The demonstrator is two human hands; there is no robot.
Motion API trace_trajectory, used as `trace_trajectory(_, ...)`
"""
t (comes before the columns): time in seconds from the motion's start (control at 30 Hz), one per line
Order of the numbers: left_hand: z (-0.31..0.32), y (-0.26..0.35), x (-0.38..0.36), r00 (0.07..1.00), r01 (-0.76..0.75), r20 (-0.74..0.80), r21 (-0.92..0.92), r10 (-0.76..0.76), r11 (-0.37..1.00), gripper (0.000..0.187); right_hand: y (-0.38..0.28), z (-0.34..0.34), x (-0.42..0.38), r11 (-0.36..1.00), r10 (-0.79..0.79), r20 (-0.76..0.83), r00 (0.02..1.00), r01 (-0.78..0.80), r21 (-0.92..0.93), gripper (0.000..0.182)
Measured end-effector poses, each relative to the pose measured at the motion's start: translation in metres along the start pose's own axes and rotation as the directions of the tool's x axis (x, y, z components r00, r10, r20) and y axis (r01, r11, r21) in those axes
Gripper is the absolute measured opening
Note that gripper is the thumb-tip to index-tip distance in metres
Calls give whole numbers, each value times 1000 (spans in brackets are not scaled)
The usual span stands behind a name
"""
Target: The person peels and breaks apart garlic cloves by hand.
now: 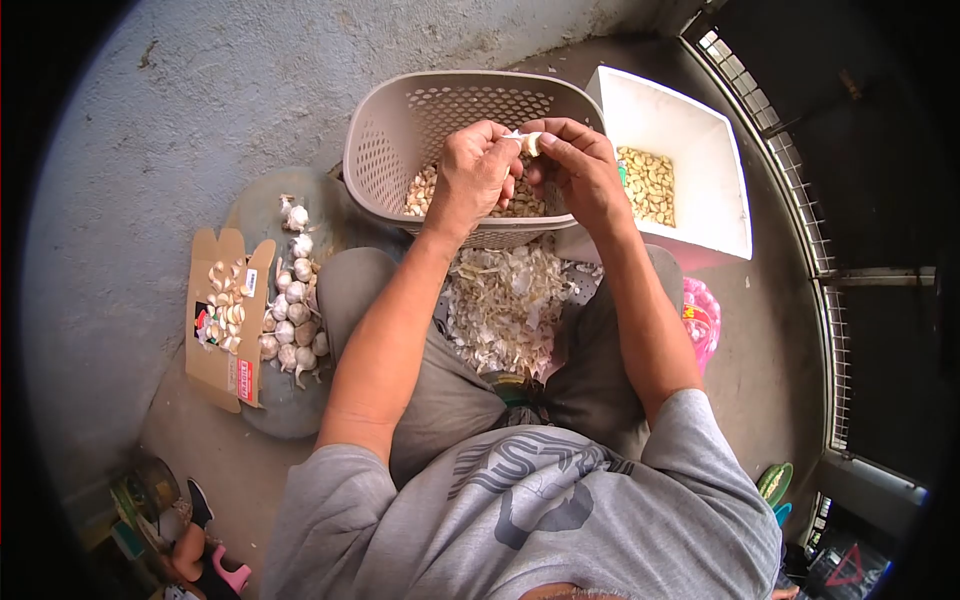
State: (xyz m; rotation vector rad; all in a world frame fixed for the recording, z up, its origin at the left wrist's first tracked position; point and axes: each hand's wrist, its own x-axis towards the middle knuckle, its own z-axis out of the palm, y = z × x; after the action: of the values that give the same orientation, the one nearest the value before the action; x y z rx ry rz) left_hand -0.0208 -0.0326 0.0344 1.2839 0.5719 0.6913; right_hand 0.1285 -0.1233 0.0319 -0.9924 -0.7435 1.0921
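Over the basket, both hands meet at a garlic clove [531, 144] with papery white skin at its left end. My left hand [472, 178] is closed in a pinch on that skin. My right hand [590, 178] pinches the clove between thumb and fingers. A small green object [622, 173] shows beside the right hand; whether it is held cannot be made out. Below the hands, the taupe plastic basket [376, 155] contains many unpeeled cloves [421, 190]. A heap of dry garlic skins [505, 305] lies between my knees.
At right, a white foam box [700, 190] contains peeled cloves [650, 190]. At left, garlic bulbs [298, 310] and a cardboard piece [205, 370] with loose cloves rest on a round grey surface [275, 415]. A pink bag [702, 315] sits by my right knee. Another person's leg [188, 550] shows lower left.
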Motion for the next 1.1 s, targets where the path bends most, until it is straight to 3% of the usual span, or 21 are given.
trace_trajectory(0.03, 0, 0, 1, 1000, -16, -10, 6, 16, 1000, 15, 1, -2, 1, 999, 4, 16, 1000, -5, 41, 23)
trace_trajectory(0.13, -8, -8, 13, 984, -160, -19, 312, 174, 936, 16, -4, -3, -1, 995, -26, 54, 998, 21, 95, 19)
trace_trajectory(0.23, -20, 9, 4, 933, 2, 337, 338, -123, 941, 15, -8, -12, 0, 999, -19, 33, 999, 20, -41, 17)
trace_trajectory(0.37, -16, 13, -2, 841, 24, 503, 330, -197, 944, 16, -7, -25, 2, 983, 3, 78, 997, 11, -185, 17)
trace_trajectory(0.47, -13, -10, -2, 818, -345, 570, 383, 74, 857, 22, -8, -21, -1, 980, 10, 108, 994, 11, -198, 15)
trace_trajectory(0.5, -7, 6, -8, 876, -301, 482, 537, 6, 788, 26, -9, -19, -2, 970, 6, 79, 997, 14, -244, 15)
trace_trajectory(0.6, -3, 2, -5, 953, -260, 282, 564, 113, 784, 25, -7, -21, -2, 960, -73, 52, 996, 85, -265, 17)
trace_trajectory(0.63, -3, 3, -4, 971, -174, 234, 555, 49, 814, 22, -11, -21, -5, 959, -69, 54, 996, 81, -273, 18)
trace_trajectory(0.73, 0, 5, -10, 970, -220, 196, 446, 145, 868, 19, -19, -12, -18, 970, -19, 45, 999, 29, -240, 18)
trace_trajectory(0.9, 11, 15, -44, 982, -49, 187, 326, -13, 944, 17, -24, -4, -56, 960, 76, 78, 994, -52, -276, 21)
trace_trajectory(1.0, 18, -5, -71, 989, -113, 125, 253, 84, 961, 16, -11, -5, -73, 869, 53, 35, 998, -29, -493, 21)
trace_trajectory(1.1, 18, -12, -88, 989, -139, 89, 289, 118, 947, 16, -3, -7, -84, 857, 11, 89, 996, 36, -514, 20)
